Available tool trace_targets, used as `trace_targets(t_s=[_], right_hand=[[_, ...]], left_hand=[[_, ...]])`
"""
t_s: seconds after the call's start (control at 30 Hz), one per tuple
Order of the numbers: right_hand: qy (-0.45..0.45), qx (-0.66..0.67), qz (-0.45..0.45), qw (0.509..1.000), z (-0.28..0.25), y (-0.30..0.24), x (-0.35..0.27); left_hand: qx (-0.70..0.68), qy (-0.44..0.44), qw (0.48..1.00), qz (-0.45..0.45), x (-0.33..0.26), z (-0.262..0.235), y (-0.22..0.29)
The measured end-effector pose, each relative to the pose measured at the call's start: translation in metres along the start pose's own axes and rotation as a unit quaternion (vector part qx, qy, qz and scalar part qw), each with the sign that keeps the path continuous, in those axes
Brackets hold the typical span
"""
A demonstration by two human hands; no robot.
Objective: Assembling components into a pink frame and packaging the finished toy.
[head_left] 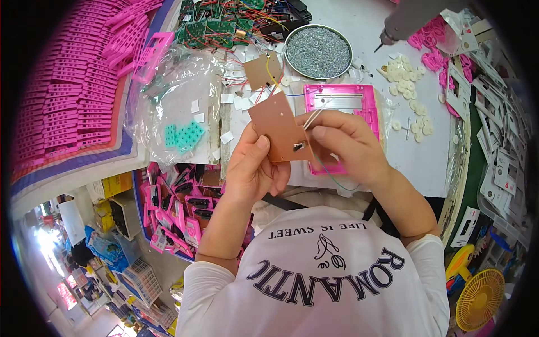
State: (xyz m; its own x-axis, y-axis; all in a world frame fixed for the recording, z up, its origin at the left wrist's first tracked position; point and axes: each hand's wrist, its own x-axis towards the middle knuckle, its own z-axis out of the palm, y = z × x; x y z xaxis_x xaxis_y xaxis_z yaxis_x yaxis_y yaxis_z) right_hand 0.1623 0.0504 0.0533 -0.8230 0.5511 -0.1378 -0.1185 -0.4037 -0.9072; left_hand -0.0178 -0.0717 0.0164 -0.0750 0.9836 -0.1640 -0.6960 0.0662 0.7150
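A copper-brown circuit board (279, 126) is tilted up in front of my chest, plain side showing, with a small black part near its lower right corner. My left hand (252, 160) grips its lower left edge, thumb on the face. At the board's right edge my right hand (348, 143) is closed, thumb and forefinger pinching at thin white wires (315, 117). Red, yellow and blue wires run from the board toward a second, smaller brown board (263, 71) just beyond. Behind my right hand lies a pink plastic housing (368, 101), partly hidden.
A round tray of small screws (318, 51) stands at the back. Above the right side hangs a powered screwdriver (387, 36). Cream discs (405, 78) and white panels lie right. Pink housings (78, 84), a plastic bag (168, 95) with teal pieces and green circuit boards (210, 31) lie left.
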Motion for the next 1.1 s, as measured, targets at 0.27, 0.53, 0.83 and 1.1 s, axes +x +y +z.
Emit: trace_targets(t_s=[0.27,0.53,0.83,1.1], right_hand=[[-0.045,-0.02,0.064,0.997,-0.023,-0.023,-0.045],[-0.058,-0.286,0.095,0.952,-0.07,-0.051,-0.125],[0.03,-0.524,-0.163,0.835,-0.043,-0.039,-0.103],[-0.124,-0.51,-0.058,0.849,-0.061,-0.023,-0.101]], left_hand=[[-0.028,-0.049,0.995,-0.083,0.008,0.006,0.013],[0.147,-0.055,0.987,-0.046,-0.001,0.014,0.002],[0.451,-0.196,0.868,0.072,-0.012,0.022,-0.011],[0.381,-0.072,0.92,0.059,-0.014,0.029,-0.011]])
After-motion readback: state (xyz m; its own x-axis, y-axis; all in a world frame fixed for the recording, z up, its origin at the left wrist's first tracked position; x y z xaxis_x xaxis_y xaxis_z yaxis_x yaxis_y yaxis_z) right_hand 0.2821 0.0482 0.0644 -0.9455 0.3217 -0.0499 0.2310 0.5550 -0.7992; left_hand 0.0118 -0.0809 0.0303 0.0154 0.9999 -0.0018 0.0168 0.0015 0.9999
